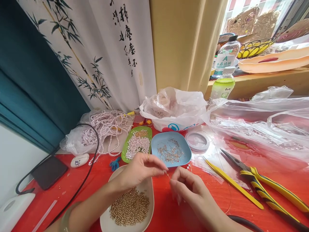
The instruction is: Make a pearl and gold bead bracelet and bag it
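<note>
At the lower middle of the frame, the left hand [138, 169] and right hand [189, 187] pinch a thin metal pin [167, 174] between their fingertips, over the red table [241, 199]. This looks like bead threading; the next move calls for a steady fingertip grip beside the dish of gold beads [130, 209].

So from the head cam I had both hands meeting over the red counter [169, 209]. My left hand [137, 170] pinched one end of a thin gold pin [167, 174], and my right hand [190, 190] had its fingertips right at the other end. Under my left wrist sat a white dish [147, 193] of gold beads [130, 207]. Just beyond were a blue tray [187, 154] of pins and a green tray [125, 151] of pearls. Yellow pliers [265, 190] and yellow tweezers [231, 182] lay off to the right.
</note>
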Available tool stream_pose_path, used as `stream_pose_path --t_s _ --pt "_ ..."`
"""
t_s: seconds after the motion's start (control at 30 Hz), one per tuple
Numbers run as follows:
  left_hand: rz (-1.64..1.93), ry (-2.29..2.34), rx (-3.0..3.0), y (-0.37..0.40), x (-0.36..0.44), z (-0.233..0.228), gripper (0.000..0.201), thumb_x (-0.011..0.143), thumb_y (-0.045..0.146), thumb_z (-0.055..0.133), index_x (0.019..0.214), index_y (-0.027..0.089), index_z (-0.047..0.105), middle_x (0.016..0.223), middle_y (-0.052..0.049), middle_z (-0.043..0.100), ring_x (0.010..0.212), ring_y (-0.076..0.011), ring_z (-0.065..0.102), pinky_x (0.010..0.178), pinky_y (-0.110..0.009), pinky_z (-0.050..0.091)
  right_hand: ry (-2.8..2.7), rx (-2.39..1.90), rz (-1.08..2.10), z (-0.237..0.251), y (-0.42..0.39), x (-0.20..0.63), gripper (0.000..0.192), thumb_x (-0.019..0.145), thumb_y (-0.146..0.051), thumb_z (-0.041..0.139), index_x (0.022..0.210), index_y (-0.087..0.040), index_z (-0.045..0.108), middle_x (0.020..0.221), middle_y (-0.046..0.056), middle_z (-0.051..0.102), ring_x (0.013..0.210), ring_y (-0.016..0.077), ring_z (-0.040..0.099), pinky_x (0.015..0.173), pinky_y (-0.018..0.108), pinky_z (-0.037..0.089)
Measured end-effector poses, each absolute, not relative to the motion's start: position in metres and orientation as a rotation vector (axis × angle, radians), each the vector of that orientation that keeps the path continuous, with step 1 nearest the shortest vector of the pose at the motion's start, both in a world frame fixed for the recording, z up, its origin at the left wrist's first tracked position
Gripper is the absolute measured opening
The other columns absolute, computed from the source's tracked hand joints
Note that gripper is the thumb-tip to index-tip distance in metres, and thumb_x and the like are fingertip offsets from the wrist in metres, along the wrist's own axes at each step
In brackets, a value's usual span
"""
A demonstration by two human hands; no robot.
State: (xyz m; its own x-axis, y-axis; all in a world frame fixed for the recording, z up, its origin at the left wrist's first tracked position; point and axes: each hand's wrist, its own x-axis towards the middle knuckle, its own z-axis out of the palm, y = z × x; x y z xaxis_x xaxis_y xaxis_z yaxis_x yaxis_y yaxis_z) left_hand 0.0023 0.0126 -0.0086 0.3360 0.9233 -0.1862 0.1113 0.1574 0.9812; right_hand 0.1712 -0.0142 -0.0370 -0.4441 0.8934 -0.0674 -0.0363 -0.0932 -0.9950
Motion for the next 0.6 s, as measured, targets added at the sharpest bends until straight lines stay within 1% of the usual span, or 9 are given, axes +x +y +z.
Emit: stream_pose_path --t_s 0.2,0.43,0.6 --pt "0.733 1.147 1.383 0.009 0.0051 0.0013 0.009 0.063 0.014 0.067 0.072 0.016 0.067 0.073 -0.001 0.066 0.074 -0.0133 0.058 0.074 -0.025 0.043 -1.466 -0.965 1.619 -0.0365 -0.0132 0.1693 0.022 0.082 -0.024 0.045 0.062 -0.019 0.041 0.051 -0.006 0.043 0.048 0.0087 0.039 0.048 0.021 0.03" --pt "0.723 1.145 1.436 0.0084 0.0038 0.0023 0.004 0.066 0.015 0.063 0.067 0.017 0.067 0.067 0.0 0.065 0.069 -0.0133 0.057 0.069 -0.025 0.042 -1.462 -0.966 1.63 -0.0365 -0.0126 0.1692 0.027 0.084 -0.034 0.047 0.063 -0.018 0.044 0.053 -0.006 0.042 0.048 0.008 0.037 0.046 0.021 0.029" --pt "0.769 1.112 1.489 0.0074 0.0016 0.0027 0.003 0.068 0.019 0.063 0.069 0.017 0.066 0.071 0.0 0.063 0.072 -0.0138 0.056 0.069 -0.025 0.041 -1.439 -0.988 1.611 -0.0333 -0.0121 0.1714 0.021 0.083 -0.034 0.047 0.069 -0.018 0.049 0.057 -0.004 0.046 0.051 0.0093 0.041 0.048 0.021 0.033"
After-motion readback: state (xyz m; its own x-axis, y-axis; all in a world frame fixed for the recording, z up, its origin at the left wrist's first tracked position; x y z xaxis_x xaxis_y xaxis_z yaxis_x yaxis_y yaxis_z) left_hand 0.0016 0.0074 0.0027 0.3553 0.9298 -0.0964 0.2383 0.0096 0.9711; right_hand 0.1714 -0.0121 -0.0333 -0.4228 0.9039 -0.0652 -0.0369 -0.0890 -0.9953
